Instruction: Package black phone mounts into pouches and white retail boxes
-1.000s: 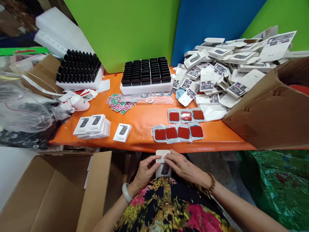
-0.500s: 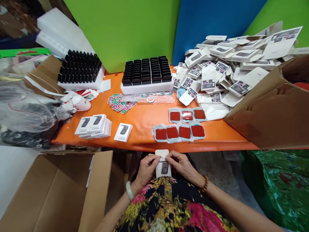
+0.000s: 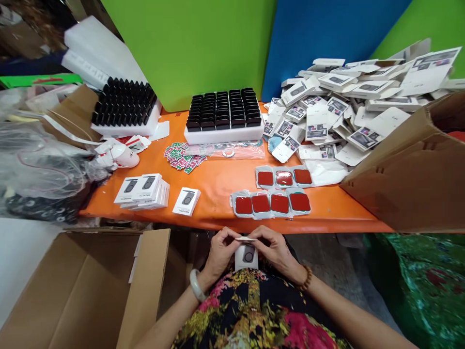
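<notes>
A small white cardboard box (image 3: 246, 259) printed with a dark round-faced device rests upright against my lap, just below the table edge. At its top, the end flap is bent over, seen nearly edge-on. My left hand (image 3: 221, 252) pinches the flap's left side between thumb and fingers. On the opposite side my right hand (image 3: 273, 249) pinches the flap's right end the same way. Whether anything is inside the box is hidden. Closest on the table are red square pads (image 3: 260, 203) on grey backing, in two rows.
Finished-looking white boxes (image 3: 145, 191) are stacked at left, near another small pile (image 3: 186, 201). Black pieces fill two foam trays (image 3: 225, 134). Flattened and open cartons (image 3: 316, 121) heap at right beside a large cardboard box (image 3: 407, 179). An open carton (image 3: 72, 286) stands lower left.
The box's top flap, standing up earlier, is now folded over toward horizontal. Both hands have stayed on it, shifting slightly. The camera view has tilted a little.
</notes>
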Available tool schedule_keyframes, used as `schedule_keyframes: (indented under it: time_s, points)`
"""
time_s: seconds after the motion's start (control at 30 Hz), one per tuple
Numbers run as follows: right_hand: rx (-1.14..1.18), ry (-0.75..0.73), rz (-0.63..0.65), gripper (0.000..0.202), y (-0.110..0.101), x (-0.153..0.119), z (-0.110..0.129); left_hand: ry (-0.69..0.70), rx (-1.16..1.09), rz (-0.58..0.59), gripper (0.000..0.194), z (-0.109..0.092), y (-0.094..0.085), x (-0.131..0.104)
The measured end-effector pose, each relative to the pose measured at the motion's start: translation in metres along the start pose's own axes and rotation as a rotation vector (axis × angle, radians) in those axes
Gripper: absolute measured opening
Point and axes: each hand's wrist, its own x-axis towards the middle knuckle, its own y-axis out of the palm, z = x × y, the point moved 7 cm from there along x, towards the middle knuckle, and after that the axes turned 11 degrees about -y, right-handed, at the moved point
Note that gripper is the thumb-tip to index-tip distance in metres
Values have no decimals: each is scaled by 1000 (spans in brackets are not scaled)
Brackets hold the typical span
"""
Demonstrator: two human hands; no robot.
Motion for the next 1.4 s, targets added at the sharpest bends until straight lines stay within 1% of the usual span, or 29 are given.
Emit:
schedule_keyframes:
  time_s: [0.07,0.1,0.17,0.23,0.33,0.43,0.53,0.67,0.73,0.83,0.9,0.93,1.0,1.07,1.13,1.2,1.23,1.27,1.33,1.37,1.4]
  points:
    - [-61,-106,48,19,2,-3,10,84,53,-29,17,-1,-1,-6]
    - [-72,-131,64,17,3,-5,12,105,54,-24,17,0,0,-8]
    - [-91,-144,65,16,4,-6,14,103,24,1,17,2,2,-11]
    - [-122,-127,42,16,4,-5,13,71,11,8,17,1,3,-11]
    - [-134,-36,19,17,3,1,7,15,37,-25,19,-4,1,-9]
    - [3,141,5,20,5,6,-3,-32,18,-38,21,-9,-2,-4]
    - [142,298,-14,23,11,8,-12,-66,11,-13,22,-9,-2,-1]
    - [205,389,-2,26,15,6,-17,-101,33,50,23,-4,-3,-2]
    - [181,367,36,27,15,4,-17,-94,41,71,22,-1,-5,-3]
    - [57,242,121,26,14,-1,-13,-91,101,60,20,7,-8,-5]
    - [-7,183,155,24,13,-6,-14,-107,158,61,18,15,-7,-7]
    - [-14,179,147,24,12,-8,-16,-113,175,66,20,19,-5,-9]
    - [14,196,79,23,8,-9,-21,-91,180,64,25,21,-1,-11]
    - [52,195,-12,20,5,0,-22,-13,199,13,32,14,1,-13]
    - [71,164,-92,18,5,16,-17,98,296,-98,44,-1,2,-14]
    - [79,114,-128,17,8,38,-7,203,445,-231,61,-19,0,-12]
    - [68,77,-117,18,11,50,0,251,512,-297,66,-29,-3,-10]
    - [44,34,-81,19,13,62,7,301,566,-357,67,-39,-7,-7]
    - [-65,-78,6,24,12,86,20,391,642,-459,61,-59,-20,1]
    - [-155,-144,28,28,5,98,25,430,673,-505,58,-68,-30,6]
    - [-263,-207,23,32,-6,109,30,451,703,-552,57,-75,-42,12]
